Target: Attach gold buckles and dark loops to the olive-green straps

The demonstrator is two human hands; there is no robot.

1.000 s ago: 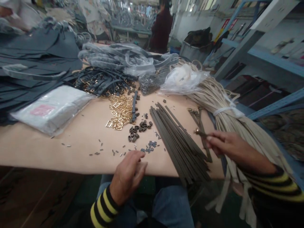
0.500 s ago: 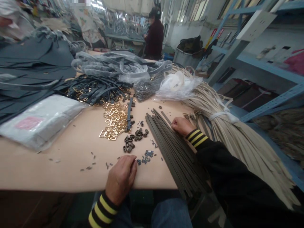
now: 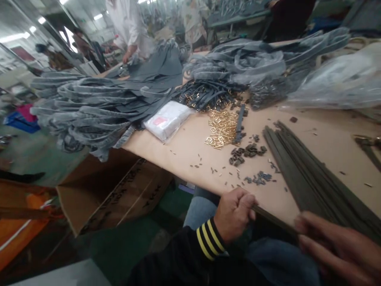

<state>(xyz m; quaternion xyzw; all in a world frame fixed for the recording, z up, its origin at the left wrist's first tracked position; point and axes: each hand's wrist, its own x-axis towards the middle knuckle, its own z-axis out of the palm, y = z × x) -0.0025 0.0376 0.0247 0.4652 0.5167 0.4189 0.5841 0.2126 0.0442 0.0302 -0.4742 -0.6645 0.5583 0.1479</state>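
My left hand (image 3: 234, 213) is closed in a fist on one end of a thin dark strap (image 3: 275, 223) just below the table's near edge. My right hand (image 3: 339, 248), at the lower right and very close to the camera, pinches the same strap further along. A stack of the same dark straps (image 3: 312, 178) lies on the tan tabletop (image 3: 190, 145) just beyond my hands. Small dark loops (image 3: 247, 153), tiny dark metal bits (image 3: 258, 178) and a heap of gold buckles (image 3: 222, 129) sit to the left of that stack.
Grey straps and fabric (image 3: 98, 105) are piled at the table's left and back. A white plastic packet (image 3: 168, 119) and clear bags (image 3: 336, 81) lie on the table. An open cardboard box (image 3: 116, 190) stands on the floor at the left. People (image 3: 127, 24) work behind.
My view has swung left and down. My right hand left the strap stack and came back to my lap. My left hand left the tabletop and now grips a single strap.
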